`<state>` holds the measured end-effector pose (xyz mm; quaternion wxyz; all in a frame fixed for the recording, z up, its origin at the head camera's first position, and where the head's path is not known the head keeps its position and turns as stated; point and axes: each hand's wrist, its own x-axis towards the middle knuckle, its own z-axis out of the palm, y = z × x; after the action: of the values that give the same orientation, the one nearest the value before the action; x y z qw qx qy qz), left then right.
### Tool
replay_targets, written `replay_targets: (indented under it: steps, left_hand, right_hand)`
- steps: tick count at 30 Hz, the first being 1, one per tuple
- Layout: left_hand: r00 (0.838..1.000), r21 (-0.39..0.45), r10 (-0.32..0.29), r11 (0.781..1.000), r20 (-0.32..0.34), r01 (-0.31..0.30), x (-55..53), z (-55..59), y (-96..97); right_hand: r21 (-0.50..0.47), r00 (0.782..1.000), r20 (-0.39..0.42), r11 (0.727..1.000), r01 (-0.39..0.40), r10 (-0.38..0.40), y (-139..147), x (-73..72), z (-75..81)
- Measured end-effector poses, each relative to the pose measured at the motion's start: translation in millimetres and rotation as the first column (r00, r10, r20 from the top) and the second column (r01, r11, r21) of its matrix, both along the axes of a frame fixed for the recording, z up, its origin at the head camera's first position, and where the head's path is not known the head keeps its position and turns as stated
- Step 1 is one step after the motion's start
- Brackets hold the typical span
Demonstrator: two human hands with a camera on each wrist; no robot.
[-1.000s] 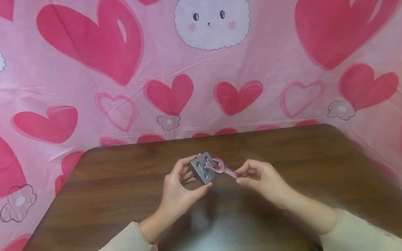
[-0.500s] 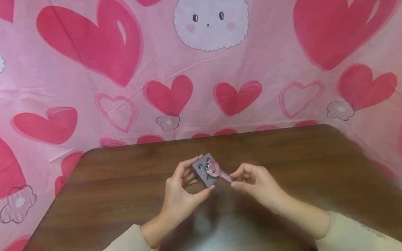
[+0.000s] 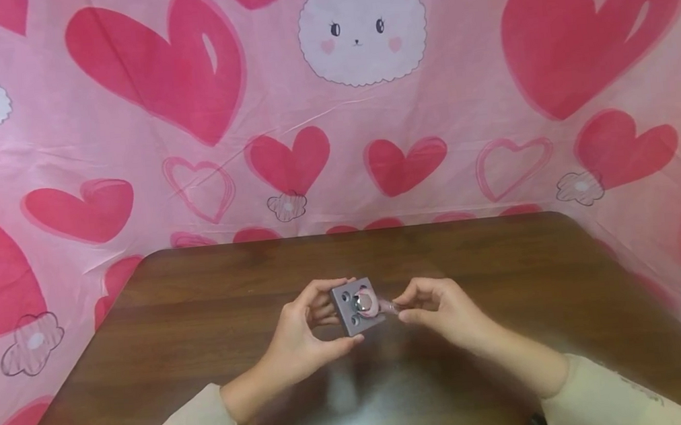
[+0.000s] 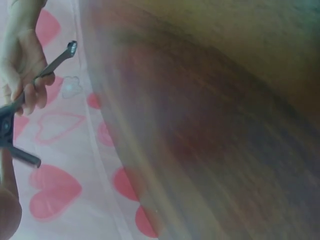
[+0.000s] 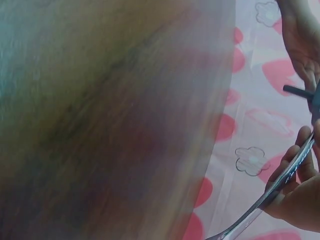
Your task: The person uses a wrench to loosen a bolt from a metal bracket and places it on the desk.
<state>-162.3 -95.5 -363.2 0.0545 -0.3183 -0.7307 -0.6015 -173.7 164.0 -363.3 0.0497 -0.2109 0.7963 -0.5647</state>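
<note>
Left hand (image 3: pixel 298 334) gripping grey block (image 3: pixel 349 308) by opposite edges, right hand (image 3: pixel 446 308) pinching wrench (image 5: pixel 287 175), its far end at bolt head (image 3: pixel 363 301).

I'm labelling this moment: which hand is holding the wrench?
The right hand; it pinches the wrench, whereas the left hand grips the gray block.

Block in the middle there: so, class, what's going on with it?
A person's left hand holds the block above the table, while the right hand pinches a wrench. One end of the wrench is at the head of a bolt in the block; whether it is fully seated can't be told.
</note>
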Motion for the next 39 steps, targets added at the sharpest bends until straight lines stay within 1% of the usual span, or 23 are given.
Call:
replay_targets:
  steps: [3, 5, 7, 10, 13, 15, 20, 23, 25, 28, 31, 35, 38, 39]
  left_hand:
    - [0.997, -0.008, -0.067, 0.998, 0.029, 0.067, -0.4, 2.5, -3.8]
    - [0.992, -0.011, -0.118, 0.993, 0.049, 0.119, -1.2, 4.1, -6.3]
    - [0.982, -0.011, -0.173, 0.985, 0.082, 0.174, -1.7, 6.1, -8.9]
    - [0.961, -0.027, -0.239, 0.969, 0.138, 0.245, -2.2, 9.0, -12.5]
    - [0.936, -0.057, -0.302, 0.947, 0.178, 0.316, -2.7, 11.8, -14.8]
    - [0.916, -0.079, -0.345, 0.927, 0.203, 0.367, -3.2, 13.8, -15.6]
    - [0.855, -0.136, -0.445, 0.861, 0.265, 0.49, -3.2, 16.6, -15.2]
    - [0.822, -0.153, -0.48, 0.827, 0.306, 0.541, -2.6, 17.2, -14.4]
    - [0.806, -0.155, -0.494, 0.813, 0.325, 0.561, -2.5, 16.9, -13.9]
    - [0.797, -0.161, -0.512, 0.8, 0.32, 0.578, -3.1, 15.8, -13.4]
    - [0.794, -0.16, -0.522, 0.795, 0.312, 0.585, -3.3, 15.4, -13.2]
    - [0.79, -0.144, -0.507, 0.803, 0.346, 0.578, -3.6, 14.3, -13.2]
    - [0.791, -0.133, -0.504, 0.808, 0.346, 0.573, -4.9, 11.4, -14.0]
    - [0.793, -0.13, -0.509, 0.808, 0.336, 0.574, -5.7, 10.1, -14.5]
  right_hand:
    - [0.016, 0.999, -0.009, 0.999, -0.039, 0.04, 3, -3.8, -0.2]
    - [0.019, 0.997, -0.017, 0.997, -0.072, 0.073, 6, -6.2, -0.1]
    - [0.024, 0.993, -0.034, 0.994, -0.108, 0.109, 8, -7.9, 0.1]
    - [0.033, 0.983, -0.069, 0.985, -0.167, 0.169, 10, -9.6, 0.1]
    - [0.047, 0.968, -0.098, 0.973, -0.226, 0.23, 13, -11.3, 0.3]
    - [0.062, 0.956, -0.112, 0.962, -0.264, 0.27, 14, -12.7, 0.6]
    - [0.111, 0.922, -0.137, 0.931, -0.349, 0.362, 16, -14.6, 3.1]
    - [0.125, 0.902, -0.148, 0.912, -0.39, 0.406, 16, -14.6, 4.6]
    - [0.131, 0.893, -0.153, 0.904, -0.407, 0.424, 15, -14.5, 4.9]
    - [0.139, 0.886, -0.157, 0.898, -0.417, 0.436, 15, -14.7, 4.7]
    - [0.144, 0.882, -0.161, 0.895, -0.423, 0.442, 15, -15.0, 4.1]
    - [0.141, 0.881, -0.169, 0.895, -0.423, 0.443, 16, -16.2, 2.7]
    - [0.134, 0.882, -0.181, 0.899, -0.416, 0.435, 18, -18.2, 0.3]
    - [0.133, 0.883, -0.185, 0.901, -0.413, 0.432, 19, -18.9, -0.8]
